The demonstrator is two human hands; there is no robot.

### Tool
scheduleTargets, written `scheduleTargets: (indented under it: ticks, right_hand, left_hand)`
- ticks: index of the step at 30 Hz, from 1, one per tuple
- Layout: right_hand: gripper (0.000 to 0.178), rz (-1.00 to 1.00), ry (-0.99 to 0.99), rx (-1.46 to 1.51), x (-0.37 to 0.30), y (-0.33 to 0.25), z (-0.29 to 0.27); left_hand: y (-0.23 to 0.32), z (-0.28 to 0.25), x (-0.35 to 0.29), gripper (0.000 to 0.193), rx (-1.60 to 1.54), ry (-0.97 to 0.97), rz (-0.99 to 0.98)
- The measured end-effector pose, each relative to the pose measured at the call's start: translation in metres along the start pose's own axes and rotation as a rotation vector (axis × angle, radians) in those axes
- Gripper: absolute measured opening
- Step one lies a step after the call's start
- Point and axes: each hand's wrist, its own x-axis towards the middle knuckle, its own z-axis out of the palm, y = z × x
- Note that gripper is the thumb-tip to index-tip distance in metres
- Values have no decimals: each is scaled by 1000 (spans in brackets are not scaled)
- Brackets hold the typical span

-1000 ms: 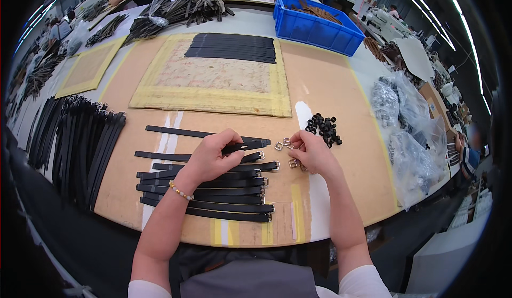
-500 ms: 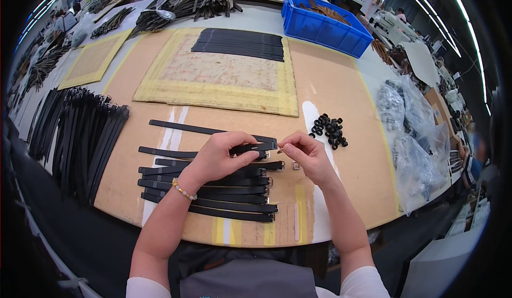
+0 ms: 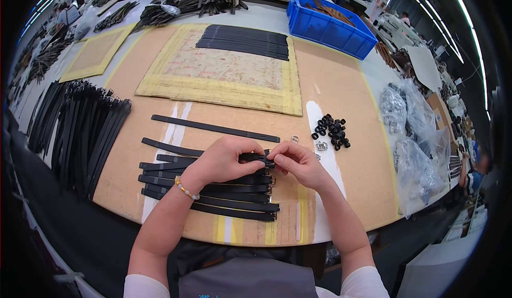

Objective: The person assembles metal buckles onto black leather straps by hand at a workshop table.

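Note:
My left hand (image 3: 226, 159) is closed, pinching the end of a black belt strap (image 3: 253, 158) between thumb and fingers. My right hand (image 3: 297, 163) meets it there, thumb and forefinger pinched at the strap's tip; any small metal part between them is hidden. Beneath and nearer to me lie several black straps (image 3: 234, 198) side by side, with metal buckles at their right ends. One single flat strap (image 3: 213, 128) lies just beyond my hands, a hole near its right end. Right of my hands are loose silver buckles (image 3: 321, 146) and a heap of small black strap loops (image 3: 337, 130).
Bundled black straps (image 3: 90, 133) hang over the table's left edge. A yellow-taped board (image 3: 224, 93) bears a row of black strips (image 3: 242, 41). Beyond stand a blue crate (image 3: 330, 31) and heaped dark straps (image 3: 186, 2). Clear plastic bags (image 3: 418, 154) lie at the right.
My right hand has moved slightly left and down, its fingertips now at the strap's end by my left fingers. The single strap and loose buckles beyond are now more uncovered.

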Motion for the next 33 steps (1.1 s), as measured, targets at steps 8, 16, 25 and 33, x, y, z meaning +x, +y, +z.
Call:
scheduleTargets:
  ticks: [8, 16, 25, 33]
  right_hand:
    - [19, 60, 94, 57, 3, 5, 14]
    - [21, 74, 122, -25, 6, -1, 16]
    - [29, 44, 136, 45, 8, 3, 20]
    - [26, 61, 197, 159, 2, -2, -5]
  left_hand:
    - [8, 2, -1, 24, 54, -18, -42]
    - [7, 7, -1, 21, -20, -5, -28]
    - [11, 8, -1, 24, 12, -43, 3]
    - [19, -1, -4, 24, 40, 130, -42]
